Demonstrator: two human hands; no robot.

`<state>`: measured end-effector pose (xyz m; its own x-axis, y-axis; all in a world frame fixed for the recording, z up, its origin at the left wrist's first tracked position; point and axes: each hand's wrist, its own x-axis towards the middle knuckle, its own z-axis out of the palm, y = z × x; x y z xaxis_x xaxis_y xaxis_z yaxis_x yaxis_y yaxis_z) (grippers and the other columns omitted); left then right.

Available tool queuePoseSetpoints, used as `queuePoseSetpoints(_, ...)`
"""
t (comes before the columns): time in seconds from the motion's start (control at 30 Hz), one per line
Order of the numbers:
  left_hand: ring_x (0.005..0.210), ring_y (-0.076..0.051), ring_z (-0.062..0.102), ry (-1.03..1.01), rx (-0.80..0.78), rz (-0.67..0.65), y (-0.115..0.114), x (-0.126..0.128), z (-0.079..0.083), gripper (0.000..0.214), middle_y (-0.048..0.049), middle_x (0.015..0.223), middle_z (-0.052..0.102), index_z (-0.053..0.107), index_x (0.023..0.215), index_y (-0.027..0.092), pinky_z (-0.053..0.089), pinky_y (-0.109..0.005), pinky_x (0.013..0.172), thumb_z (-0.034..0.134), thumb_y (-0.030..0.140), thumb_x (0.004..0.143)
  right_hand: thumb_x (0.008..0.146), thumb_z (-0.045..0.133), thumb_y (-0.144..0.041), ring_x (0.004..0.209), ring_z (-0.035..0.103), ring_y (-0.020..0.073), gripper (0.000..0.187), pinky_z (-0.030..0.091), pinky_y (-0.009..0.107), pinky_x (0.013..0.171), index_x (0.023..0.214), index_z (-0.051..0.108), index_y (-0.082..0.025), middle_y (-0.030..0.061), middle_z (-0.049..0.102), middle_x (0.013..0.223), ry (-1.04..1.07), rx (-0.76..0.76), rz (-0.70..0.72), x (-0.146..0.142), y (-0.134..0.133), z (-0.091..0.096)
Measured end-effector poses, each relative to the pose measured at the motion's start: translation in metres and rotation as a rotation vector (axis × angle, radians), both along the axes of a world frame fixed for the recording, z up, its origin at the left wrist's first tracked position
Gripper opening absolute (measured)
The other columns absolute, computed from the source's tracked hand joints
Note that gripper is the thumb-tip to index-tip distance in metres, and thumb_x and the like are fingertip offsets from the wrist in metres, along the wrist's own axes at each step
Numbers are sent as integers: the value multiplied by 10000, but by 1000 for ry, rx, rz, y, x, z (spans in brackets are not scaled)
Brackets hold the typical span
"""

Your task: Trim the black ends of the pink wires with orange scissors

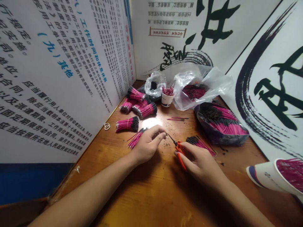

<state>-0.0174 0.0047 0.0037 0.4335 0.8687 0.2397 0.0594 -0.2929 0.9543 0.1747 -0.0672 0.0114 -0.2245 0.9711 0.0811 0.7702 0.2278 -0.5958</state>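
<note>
- White printed panels (82, 67) stand around the worktop (146, 195), beyond both hands.
- With my right hand (199, 162) I grip the orange-handled pliers (179, 148), nose toward my left hand (148, 145), probably so that both meet at one point.
- Left thumb and finger are pinched together; what they hold, I cannot tell.
- Loose pink wires (135, 138) lie just beside the left hand, likely for easy picking.
</note>
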Motion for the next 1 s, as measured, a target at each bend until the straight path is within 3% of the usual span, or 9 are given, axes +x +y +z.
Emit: queuePoseSetpoints(1.0, 713, -119, 493, -14, -9, -21, -1, 1, -2, 159, 1, 764, 542, 556, 834, 155, 423, -233, 696, 485, 255, 935, 932, 511, -329, 569, 491, 130, 183, 347, 237, 552, 830, 590, -200, -19, 595, 650, 23, 1, -14, -1, -1, 1)
